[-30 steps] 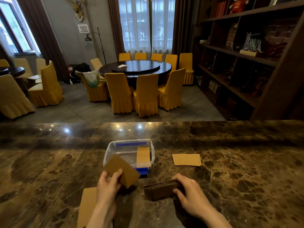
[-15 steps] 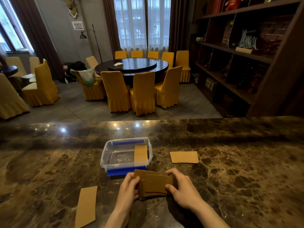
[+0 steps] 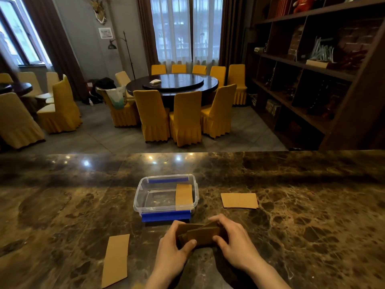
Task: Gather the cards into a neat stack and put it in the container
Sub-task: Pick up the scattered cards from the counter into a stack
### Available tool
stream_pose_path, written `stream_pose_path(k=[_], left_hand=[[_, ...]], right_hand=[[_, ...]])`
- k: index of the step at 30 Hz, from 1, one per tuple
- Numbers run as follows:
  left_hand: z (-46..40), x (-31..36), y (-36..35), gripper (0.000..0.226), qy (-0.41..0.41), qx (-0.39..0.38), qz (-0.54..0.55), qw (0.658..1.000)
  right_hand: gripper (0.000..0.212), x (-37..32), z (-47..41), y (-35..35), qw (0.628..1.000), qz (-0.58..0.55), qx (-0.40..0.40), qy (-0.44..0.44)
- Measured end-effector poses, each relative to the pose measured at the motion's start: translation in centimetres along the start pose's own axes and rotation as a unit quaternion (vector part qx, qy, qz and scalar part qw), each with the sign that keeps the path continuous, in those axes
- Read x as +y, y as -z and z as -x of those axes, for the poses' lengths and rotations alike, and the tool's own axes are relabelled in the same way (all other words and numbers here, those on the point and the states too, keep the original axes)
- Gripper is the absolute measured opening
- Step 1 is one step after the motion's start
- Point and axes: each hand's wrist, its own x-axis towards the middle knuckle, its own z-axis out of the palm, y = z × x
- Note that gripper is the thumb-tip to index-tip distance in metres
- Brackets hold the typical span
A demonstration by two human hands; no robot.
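A stack of brown cardboard cards [image 3: 201, 234] is held upright on edge just above the marble counter, its cards uneven. My left hand [image 3: 174, 250] grips its left end and my right hand [image 3: 233, 240] grips its right end. Right behind the stack stands a clear plastic container [image 3: 143, 197] with blue clips, open, with one card [image 3: 183, 196] leaning inside at its right. A loose card [image 3: 239, 200] lies flat to the container's right. A long card [image 3: 116, 259] lies at the near left.
The dark marble counter [image 3: 302, 226] stretches across the view, its far edge ending at a drop to the floor. Beyond it are a round dining table [image 3: 173, 82] with yellow chairs and a wooden shelf unit [image 3: 312, 65] on the right.
My left hand brought its single card onto the stack in my right hand. Both hands now hold the stack together, in front of the container.
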Motion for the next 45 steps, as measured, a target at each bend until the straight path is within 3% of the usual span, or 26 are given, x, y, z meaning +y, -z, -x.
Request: stream_pose_path(k=[2,4,6,8,10,12,16,19,23,29,34,41,45], left_hand=[[0.2,-0.5,0.8,0.034,-0.009,0.016,-0.007,1.000],[0.4,-1.3,2.5,0.027,-0.028,0.117,-0.008,0.993],[0.5,-2.4,5.3,0.027,-0.002,0.286,-0.096,0.953],[0.5,-3.3,8.2,0.044,0.113,0.348,-0.244,0.898],[0.5,-4.0,10.2,0.070,0.241,0.276,-0.324,0.872],[1.0,-4.0,10.8,0.083,0.283,0.211,-0.350,0.868],[2.0,-3.2,10.2,0.071,0.223,0.199,-0.315,0.900],[1.8,-2.8,10.4,0.057,0.159,0.215,-0.159,0.950],[1.5,-1.1,11.1,0.053,0.069,0.150,0.000,0.986],[-1.1,1.1,8.2,0.046,-0.004,0.069,0.050,0.996],[-2.4,1.6,5.5,0.041,-0.005,0.050,0.125,0.991],[-2.9,1.9,3.3,0.041,-0.024,-0.026,0.076,0.997],[-2.6,2.2,2.5,0.040,-0.031,-0.115,0.038,0.992]], right_hand=[[0.033,0.0,-0.1,-0.1,1.000,0.010,-0.008,0.013],[0.029,-0.1,-0.1,-0.2,1.000,0.005,-0.011,0.014],[0.028,-0.2,-0.1,-0.4,1.000,0.003,-0.013,0.015],[0.028,-0.4,-0.1,-0.7,1.000,0.004,-0.011,0.023],[0.029,-0.6,0.0,-1.0,1.000,0.005,-0.007,0.028],[0.029,-0.8,0.1,-1.3,1.000,0.004,-0.007,0.029],[0.030,-0.9,0.0,-1.4,1.000,0.000,-0.015,0.026],[0.030,-0.8,0.0,-1.0,0.999,-0.005,-0.023,0.030],[0.030,-0.3,0.1,-0.6,0.999,-0.006,-0.040,0.022],[0.030,-0.4,0.3,0.0,0.997,-0.001,-0.059,0.045],[0.032,0.3,0.5,0.8,0.998,-0.001,-0.053,0.044],[0.031,1.4,0.9,1.2,0.998,-0.016,-0.044,0.028],[0.051,1.0,0.7,0.7,0.999,-0.033,-0.020,-0.016]])
